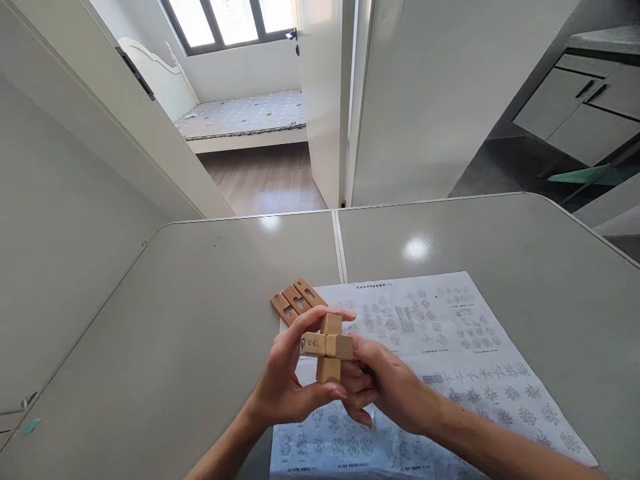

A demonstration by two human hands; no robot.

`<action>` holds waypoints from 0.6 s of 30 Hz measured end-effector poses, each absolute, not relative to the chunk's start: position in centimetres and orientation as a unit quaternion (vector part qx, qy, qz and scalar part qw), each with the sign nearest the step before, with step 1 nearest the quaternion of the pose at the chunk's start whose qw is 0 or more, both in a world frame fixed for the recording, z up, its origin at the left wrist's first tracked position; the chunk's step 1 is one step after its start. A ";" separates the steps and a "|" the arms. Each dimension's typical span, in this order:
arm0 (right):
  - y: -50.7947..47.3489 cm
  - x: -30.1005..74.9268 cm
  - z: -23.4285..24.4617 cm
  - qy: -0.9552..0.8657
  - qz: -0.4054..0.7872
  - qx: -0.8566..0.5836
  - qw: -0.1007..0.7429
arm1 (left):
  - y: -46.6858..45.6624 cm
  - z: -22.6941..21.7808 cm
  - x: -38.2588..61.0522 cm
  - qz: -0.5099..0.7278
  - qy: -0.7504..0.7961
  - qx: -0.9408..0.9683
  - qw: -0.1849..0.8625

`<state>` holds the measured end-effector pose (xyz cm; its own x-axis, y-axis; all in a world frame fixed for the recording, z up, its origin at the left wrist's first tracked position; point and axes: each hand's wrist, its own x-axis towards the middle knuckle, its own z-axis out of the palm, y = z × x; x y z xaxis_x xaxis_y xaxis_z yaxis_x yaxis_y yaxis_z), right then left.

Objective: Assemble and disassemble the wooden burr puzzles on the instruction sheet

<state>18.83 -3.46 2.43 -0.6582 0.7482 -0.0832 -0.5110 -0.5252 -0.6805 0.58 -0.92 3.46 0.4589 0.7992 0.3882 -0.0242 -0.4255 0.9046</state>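
Observation:
A cross-shaped set of interlocking wooden puzzle pieces (329,347) is held up above the table in both hands. My left hand (287,377) grips it from the left, index finger along the top and thumb under the bottom block. From the right, my right hand (390,387) pinches the side block with the thumb, its other fingers curled behind and below. Dark handwritten marks show on the left block. Beyond my left hand, several notched wooden puzzle pieces (299,300) lie side by side, numbered at their ends. My left fingers overlap their near edge from this view.
A creased white instruction sheet (480,333) printed with small diagrams lies under my hands. The pale grey table (200,333) has a seam (340,247) down its middle. Past its far edge are an open door (325,100) and a bed (250,117).

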 end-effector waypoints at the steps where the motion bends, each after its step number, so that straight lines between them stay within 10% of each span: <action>1: -3.5 18.7 2.7 -0.306 0.856 -0.193 0.368 | -0.9 3.5 0.6 0.444 0.265 0.719 0.464; 11: -4.2 18.9 4.1 -0.165 0.918 -0.172 0.317 | -0.6 4.0 0.3 0.432 0.234 0.748 0.447; 18: -2.5 19.9 2.4 -0.078 0.990 0.024 0.119 | -0.4 5.7 -0.7 0.383 0.215 0.789 0.429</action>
<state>19.89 -2.51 2.42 -0.9704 0.2322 0.0662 -0.2397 -0.9594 -0.1484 -0.67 -0.43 5.65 0.6143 0.6676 0.4206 0.0106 -0.5399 0.8416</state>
